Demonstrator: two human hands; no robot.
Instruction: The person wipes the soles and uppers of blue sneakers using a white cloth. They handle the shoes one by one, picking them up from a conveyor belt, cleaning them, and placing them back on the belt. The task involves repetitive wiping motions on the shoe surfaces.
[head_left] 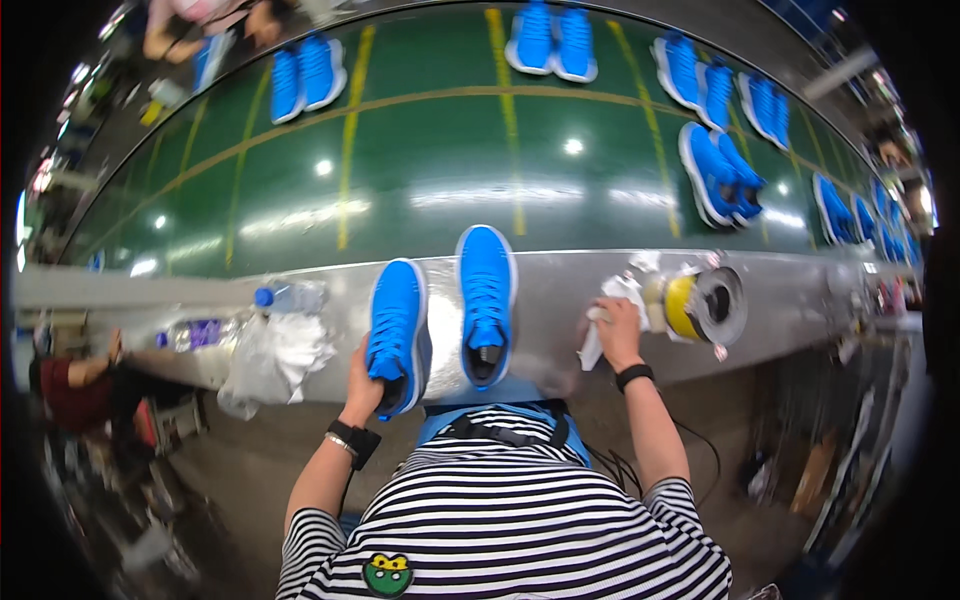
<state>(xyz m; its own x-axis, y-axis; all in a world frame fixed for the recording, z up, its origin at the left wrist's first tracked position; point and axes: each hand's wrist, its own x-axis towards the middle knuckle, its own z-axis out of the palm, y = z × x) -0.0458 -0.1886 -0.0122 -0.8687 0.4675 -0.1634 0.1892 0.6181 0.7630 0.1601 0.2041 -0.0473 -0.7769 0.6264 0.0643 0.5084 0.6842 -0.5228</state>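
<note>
My left hand is closed round the heel of a blue sneaker with a white sole, its toe pointing away from me. Just right of it a matching blue sneaker rests on the metal ledge, toe toward the green belt. Farther right, my right hand pinches a crumpled white cloth above the ledge. Beside that hand stands a round tin with a yellow band, with more white wipes bunched around it.
A green conveyor belt with yellow lines runs beyond the metal ledge, carrying several pairs of blue sneakers. Plastic bottles and a clear plastic bag lie at the left. Another person handles a shoe across the belt.
</note>
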